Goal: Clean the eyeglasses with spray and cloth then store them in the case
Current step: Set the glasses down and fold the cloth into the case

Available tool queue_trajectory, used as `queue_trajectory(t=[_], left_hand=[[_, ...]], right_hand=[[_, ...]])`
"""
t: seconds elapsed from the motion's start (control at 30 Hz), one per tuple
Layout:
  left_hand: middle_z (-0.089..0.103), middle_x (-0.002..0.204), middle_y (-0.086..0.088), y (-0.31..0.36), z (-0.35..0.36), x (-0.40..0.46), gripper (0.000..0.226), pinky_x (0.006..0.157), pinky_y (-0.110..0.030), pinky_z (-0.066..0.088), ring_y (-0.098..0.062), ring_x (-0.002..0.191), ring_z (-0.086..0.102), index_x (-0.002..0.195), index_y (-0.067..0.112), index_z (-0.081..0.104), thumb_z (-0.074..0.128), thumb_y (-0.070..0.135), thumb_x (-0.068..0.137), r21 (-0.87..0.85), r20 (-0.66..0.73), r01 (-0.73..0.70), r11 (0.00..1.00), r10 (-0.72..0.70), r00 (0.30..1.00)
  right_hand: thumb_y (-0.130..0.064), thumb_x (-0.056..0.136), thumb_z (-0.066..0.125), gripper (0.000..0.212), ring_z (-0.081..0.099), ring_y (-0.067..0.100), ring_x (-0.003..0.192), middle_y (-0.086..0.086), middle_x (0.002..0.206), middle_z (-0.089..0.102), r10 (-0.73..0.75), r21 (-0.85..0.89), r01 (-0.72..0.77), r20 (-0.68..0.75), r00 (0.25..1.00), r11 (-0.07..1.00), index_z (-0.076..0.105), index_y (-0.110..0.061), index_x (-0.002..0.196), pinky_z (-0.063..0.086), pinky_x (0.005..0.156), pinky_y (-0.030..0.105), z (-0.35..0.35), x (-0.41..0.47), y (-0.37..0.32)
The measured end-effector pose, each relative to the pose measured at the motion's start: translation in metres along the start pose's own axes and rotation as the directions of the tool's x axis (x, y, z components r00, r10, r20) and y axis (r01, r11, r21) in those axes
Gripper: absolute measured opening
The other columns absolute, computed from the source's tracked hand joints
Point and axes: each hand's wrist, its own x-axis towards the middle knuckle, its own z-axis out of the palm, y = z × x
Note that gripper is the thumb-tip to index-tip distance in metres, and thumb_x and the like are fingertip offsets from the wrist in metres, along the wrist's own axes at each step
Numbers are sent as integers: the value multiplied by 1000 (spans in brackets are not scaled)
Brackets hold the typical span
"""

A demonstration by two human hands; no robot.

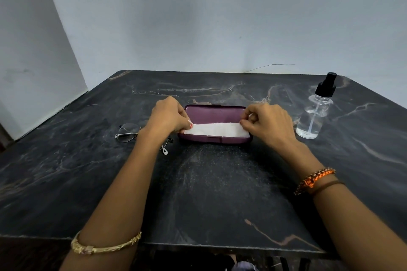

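A purple eyeglass case (214, 114) lies open in the middle of the dark marble table (220, 182). A folded white cloth (217, 131) stretches across its front half. My left hand (168, 115) pinches the cloth's left end and my right hand (267, 123) pinches its right end. Thin-framed eyeglasses (128, 132) lie on the table left of the case, partly hidden under my left forearm. A clear spray bottle (313, 117) with a black nozzle stands to the right of the case.
Pale walls close off the table at the back and on the left. The table's front edge (220, 246) runs just below my forearms. Bracelets sit on both wrists.
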Motion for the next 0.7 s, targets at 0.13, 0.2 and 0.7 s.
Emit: queue_trajectory(t=[0.13, 0.2, 0.7], left_hand=[[66, 85, -10, 2, 6, -2, 4, 72, -35, 51, -26, 86, 60, 75, 7, 71, 69, 4, 71, 99, -82, -29, 995, 37, 996], [67, 93, -15, 2, 11, -3, 7, 77, -37, 52, -31, 91, 60, 78, 6, 70, 67, 4, 73, 142, -114, -52, 989, 68, 991], [66, 94, -16, 3, 15, -4, 9, 82, -42, 53, -33, 92, 60, 80, 6, 67, 64, 2, 72, 172, -117, -51, 984, 71, 991]], right_hand=[[-19, 79, 63, 12, 62, 24, 83, -3, 73, 66, -66, -58, 68, 34, 997, 996, 67, -18, 89, 40, 61, 29, -1, 0, 1], [-21, 80, 63, 14, 62, 25, 85, 0, 81, 71, -88, -74, 91, 52, 995, 993, 66, -17, 93, 44, 64, 31, -1, -1, 1], [-31, 81, 64, 15, 52, 22, 91, 0, 89, 72, -230, -79, 236, 82, 970, 969, 71, -21, 91, 33, 71, 28, 0, -6, -9]])
